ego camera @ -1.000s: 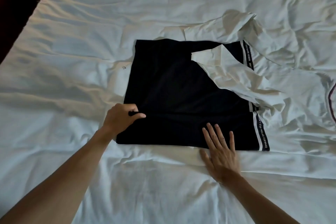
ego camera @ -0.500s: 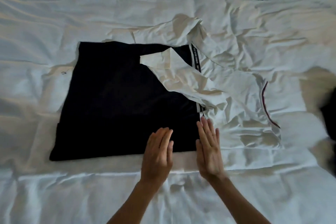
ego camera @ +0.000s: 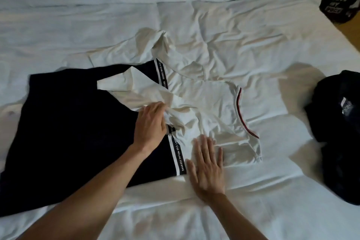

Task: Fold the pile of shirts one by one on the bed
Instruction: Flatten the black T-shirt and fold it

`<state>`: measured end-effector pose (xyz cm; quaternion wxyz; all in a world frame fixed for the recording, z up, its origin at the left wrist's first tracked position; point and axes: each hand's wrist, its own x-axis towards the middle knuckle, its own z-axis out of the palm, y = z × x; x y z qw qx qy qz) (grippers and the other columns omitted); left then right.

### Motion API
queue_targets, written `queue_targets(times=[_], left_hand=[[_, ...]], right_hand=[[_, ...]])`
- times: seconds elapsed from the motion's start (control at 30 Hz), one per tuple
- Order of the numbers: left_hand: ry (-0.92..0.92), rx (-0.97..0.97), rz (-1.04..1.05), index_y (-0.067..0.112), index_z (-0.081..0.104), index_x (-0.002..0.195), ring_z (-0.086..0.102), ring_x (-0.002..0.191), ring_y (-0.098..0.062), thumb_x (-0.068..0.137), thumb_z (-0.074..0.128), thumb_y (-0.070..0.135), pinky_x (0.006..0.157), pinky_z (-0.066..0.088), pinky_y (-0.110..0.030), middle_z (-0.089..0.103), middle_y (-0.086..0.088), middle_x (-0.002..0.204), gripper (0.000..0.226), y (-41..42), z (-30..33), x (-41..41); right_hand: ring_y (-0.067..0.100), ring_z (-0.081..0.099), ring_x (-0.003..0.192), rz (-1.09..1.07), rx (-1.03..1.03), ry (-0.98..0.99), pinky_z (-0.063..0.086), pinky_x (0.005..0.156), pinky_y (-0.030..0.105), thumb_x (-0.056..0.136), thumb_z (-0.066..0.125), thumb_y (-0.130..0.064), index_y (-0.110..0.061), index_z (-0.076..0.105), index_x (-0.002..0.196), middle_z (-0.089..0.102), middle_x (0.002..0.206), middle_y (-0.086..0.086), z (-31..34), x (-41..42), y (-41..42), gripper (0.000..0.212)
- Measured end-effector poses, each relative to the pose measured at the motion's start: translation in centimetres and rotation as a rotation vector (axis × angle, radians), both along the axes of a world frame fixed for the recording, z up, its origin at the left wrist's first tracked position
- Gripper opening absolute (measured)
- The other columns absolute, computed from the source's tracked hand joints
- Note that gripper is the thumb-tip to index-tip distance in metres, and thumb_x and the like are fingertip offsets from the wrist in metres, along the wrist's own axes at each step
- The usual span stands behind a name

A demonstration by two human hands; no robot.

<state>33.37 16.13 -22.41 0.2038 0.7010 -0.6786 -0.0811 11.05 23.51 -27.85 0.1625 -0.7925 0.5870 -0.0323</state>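
Left arm comes in from the lower left of the frame, angled up toward centre; left hand [ego camera: 151, 124] sits over the seam where the black half of the shirt meets the white half, fingers curled round a bunched wad of white fabric, so it's grasping the white sleeve [ego camera: 136, 91] section that lies folded across the black. Right arm enters from the bottom centre, right hand [ego camera: 207, 165] flat, palm down, fingers straight and slightly spread, pressing the white lower part of the shirt just right of the printed stripe; nothing gripped there. The black-and-white shirt [ego camera: 78, 132] lies spread across the centre and left of the frame on the white bed [ego camera: 233, 15], black panel on the left, white panel on the right, crumpled toward upper centre. A printed stripe [ego camera: 179, 155] with lettering runs along the black/white boundary, partly hidden under the left hand. Neckline with dark red trim [ego camera: 240, 111] is at centre right. A dark pile of shirts [ego camera: 339, 122] sits at the right edge of the frame, well apart from both hands. Another dark printed garment [ego camera: 341, 4] is in the upper right corner, off the bed edge as far as I can tell.
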Motion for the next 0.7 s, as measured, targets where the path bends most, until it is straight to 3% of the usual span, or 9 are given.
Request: queue_targets(times=[0.13, 0.27, 0.37, 0.43, 0.53, 0.6, 0.7], left_hand=[[-0.178, 0.408, -0.067, 0.021, 0.039, 0.145, 0.027, 0.146, -0.023, 0.088, 0.060, 0.005, 0.118, 0.022, -0.056, 0.033, -0.001, 0.157, 0.063, -7.7, 1.0, 1.7], [-0.232, 0.631, -0.104, 0.032, 0.032, 0.151, 0.030, 0.145, -0.022, 0.103, 0.035, 0.021, 0.115, 0.020, -0.059, 0.027, 0.006, 0.160, 0.050, -9.9, 1.0, 2.8], [-0.246, 0.596, -0.064, 0.029, 0.049, 0.139, 0.033, 0.139, -0.021, 0.104, 0.030, 0.031, 0.111, 0.019, -0.055, 0.041, 0.005, 0.151, 0.040, -10.9, 1.4, 2.8], [-0.433, 0.565, -0.139, 0.027, 0.052, 0.128, 0.037, 0.132, -0.019, 0.097, 0.045, 0.032, 0.103, 0.027, -0.050, 0.046, 0.005, 0.140, 0.032, -11.2, 1.8, 2.9], [-0.577, 0.565, -0.232, 0.025, 0.055, 0.117, 0.040, 0.128, -0.017, 0.088, 0.058, 0.035, 0.103, 0.029, -0.049, 0.048, 0.006, 0.131, 0.031, -11.1, 2.0, 3.3], [-0.548, 0.410, -0.273, 0.024, 0.057, 0.101, 0.049, 0.120, -0.018, 0.085, 0.060, 0.030, 0.102, 0.028, -0.047, 0.058, 0.004, 0.116, 0.017, -11.2, 2.1, 3.8], [-0.324, 0.192, -0.298, 0.021, 0.048, 0.084, 0.064, 0.081, -0.033, 0.083, 0.062, 0.019, 0.085, 0.043, -0.043, 0.065, -0.006, 0.076, 0.015, -11.3, 3.3, 4.9]], right_hand=[[0.022, -0.001, 0.153, 0.000, -0.017, -0.003, 0.006, 0.121, 0.053, 0.100, 0.028, -0.052, -0.022, 0.010, 0.159, 0.002, 0.166, 0.001, -0.4, 0.0, -0.1, 0.068], [0.023, -0.002, 0.153, -0.001, -0.013, -0.021, 0.006, 0.121, 0.053, 0.099, 0.029, -0.051, -0.022, 0.011, 0.159, 0.002, 0.166, 0.002, -0.5, 0.0, -0.1, 0.069], [0.023, 0.000, 0.153, -0.009, -0.008, -0.041, 0.006, 0.121, 0.052, 0.098, 0.030, -0.052, -0.022, 0.013, 0.158, 0.003, 0.166, 0.002, -0.5, 0.0, -0.2, 0.069], [0.023, 0.001, 0.153, -0.012, -0.012, -0.050, 0.006, 0.121, 0.052, 0.098, 0.031, -0.051, -0.021, 0.016, 0.158, 0.005, 0.166, 0.003, -0.6, 0.0, -0.2, 0.069], [0.023, 0.002, 0.153, -0.012, -0.012, -0.044, 0.006, 0.121, 0.051, 0.098, 0.031, -0.052, -0.021, 0.018, 0.158, 0.007, 0.166, 0.003, -0.7, 0.0, -0.2, 0.069], [0.023, 0.002, 0.153, -0.012, -0.011, -0.040, 0.005, 0.121, 0.051, 0.097, 0.030, -0.052, -0.021, 0.019, 0.158, 0.008, 0.166, 0.003, -0.7, 0.0, -0.2, 0.069], [0.024, 0.004, 0.153, -0.006, -0.007, -0.037, 0.004, 0.121, 0.050, 0.097, 0.030, -0.052, -0.021, 0.019, 0.158, 0.009, 0.166, 0.004, -0.7, 0.1, -0.3, 0.069]])
